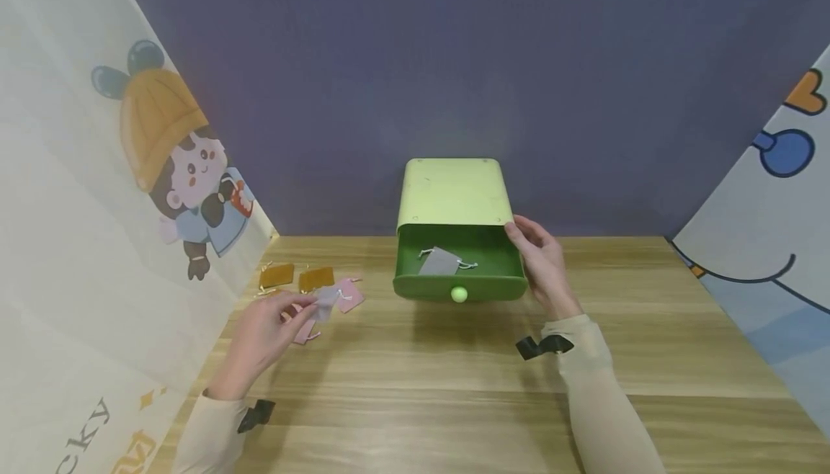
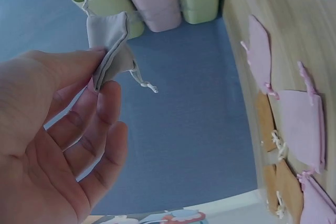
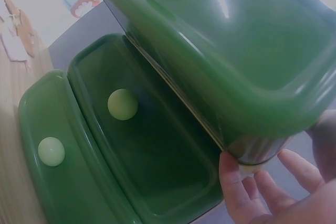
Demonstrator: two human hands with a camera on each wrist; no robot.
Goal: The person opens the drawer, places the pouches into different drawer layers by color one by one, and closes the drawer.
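My left hand (image 1: pixel 269 330) pinches a small grey drawstring pouch (image 2: pixel 108 32) between thumb and fingers, above the pouches at the left of the table. In the left wrist view its pale cords dangle from both sides. My right hand (image 1: pixel 545 265) touches the right front corner of a pale green drawer cabinet (image 1: pixel 457 189), its fingers relaxed along the side. The cabinet's green top drawer (image 1: pixel 415 288) is pulled out. Another grey pouch (image 1: pixel 441 262) lies inside that drawer.
Several pink pouches (image 2: pixel 302 119) and brown-orange pouches (image 1: pixel 316 279) lie on the wooden table (image 1: pixel 402 387) at left. Below the pulled-out drawer are two shut drawers with round knobs (image 3: pixel 123 104). A blue-grey wall (image 1: pixel 363 99) stands right behind the cabinet; printed panels flank both sides.
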